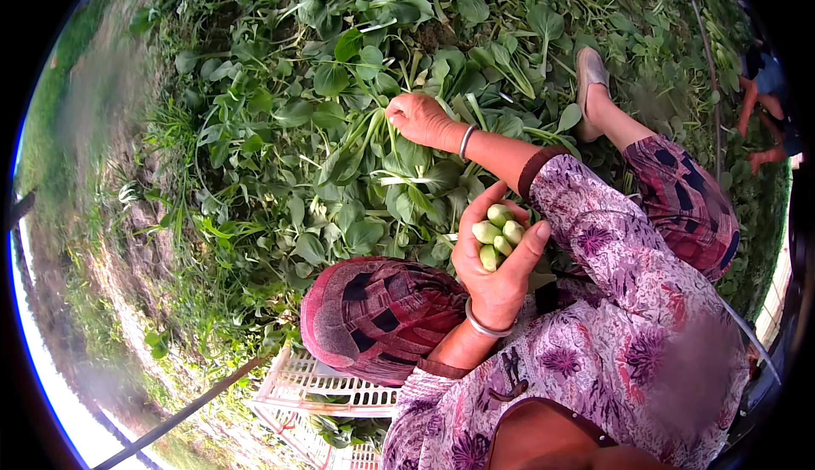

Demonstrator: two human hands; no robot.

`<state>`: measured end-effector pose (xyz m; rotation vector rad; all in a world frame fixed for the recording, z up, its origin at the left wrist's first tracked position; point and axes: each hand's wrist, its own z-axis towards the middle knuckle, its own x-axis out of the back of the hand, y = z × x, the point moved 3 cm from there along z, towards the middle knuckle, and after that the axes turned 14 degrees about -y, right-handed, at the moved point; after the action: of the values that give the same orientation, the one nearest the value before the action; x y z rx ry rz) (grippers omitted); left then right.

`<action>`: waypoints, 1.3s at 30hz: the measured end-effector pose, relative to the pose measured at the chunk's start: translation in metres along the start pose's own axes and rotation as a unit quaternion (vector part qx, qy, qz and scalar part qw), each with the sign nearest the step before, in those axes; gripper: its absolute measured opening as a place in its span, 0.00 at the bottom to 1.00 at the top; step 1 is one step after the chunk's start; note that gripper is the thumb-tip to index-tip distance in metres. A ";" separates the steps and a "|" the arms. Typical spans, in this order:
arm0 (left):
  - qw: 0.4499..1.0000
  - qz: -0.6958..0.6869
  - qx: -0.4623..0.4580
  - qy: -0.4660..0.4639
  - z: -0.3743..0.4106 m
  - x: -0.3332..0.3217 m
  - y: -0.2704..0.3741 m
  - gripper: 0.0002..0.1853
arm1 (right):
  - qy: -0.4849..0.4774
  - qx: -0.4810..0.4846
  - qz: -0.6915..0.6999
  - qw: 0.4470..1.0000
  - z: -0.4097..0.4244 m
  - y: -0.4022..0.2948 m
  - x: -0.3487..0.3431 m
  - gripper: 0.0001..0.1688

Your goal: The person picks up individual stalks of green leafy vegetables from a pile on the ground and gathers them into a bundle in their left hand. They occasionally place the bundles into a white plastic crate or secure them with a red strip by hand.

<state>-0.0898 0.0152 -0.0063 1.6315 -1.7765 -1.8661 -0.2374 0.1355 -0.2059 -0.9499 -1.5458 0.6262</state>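
My left hand (493, 260), with a metal bangle at the wrist, holds a bunch of several pale green stem bases (500, 237), cut ends up, near my knee. Their lower parts are hidden by the palm and fingers. Farther out, my right hand (417, 120), also with a bangle, has its fingertips closed at the base of a leafy green plant (369, 132) that looks like bok choy. Its stalks spread down and left from the fingers. Loose leafy greens (407, 199) lie between and around both hands.
A white plastic crate (325, 387) with leafy greens stands beside my left knee (375, 317). My right foot (592, 78) rests among the greens. Weeds and a soil strip (137, 234) run along the left. A pole (184, 409) crosses lower left. Another person's arms (758, 126) show at far right.
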 end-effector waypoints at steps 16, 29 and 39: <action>0.999 0.028 0.036 0.013 0.003 0.002 -0.003 0.30 | -0.131 -0.041 -0.085 0.987 0.006 0.006 -0.012 0.16; 0.996 0.064 -0.055 0.015 0.003 -0.001 0.001 0.22 | 0.056 0.024 0.082 0.995 -0.096 -0.019 0.045 0.04; 0.995 0.088 -0.047 -0.020 -0.001 -0.008 -0.001 0.22 | 0.086 0.014 0.069 0.994 -0.086 -0.007 0.044 0.05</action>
<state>-0.0850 0.0197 -0.0017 1.3673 -1.7537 -1.8831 -0.1560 0.1589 -0.1593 -1.0675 -1.3249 0.6443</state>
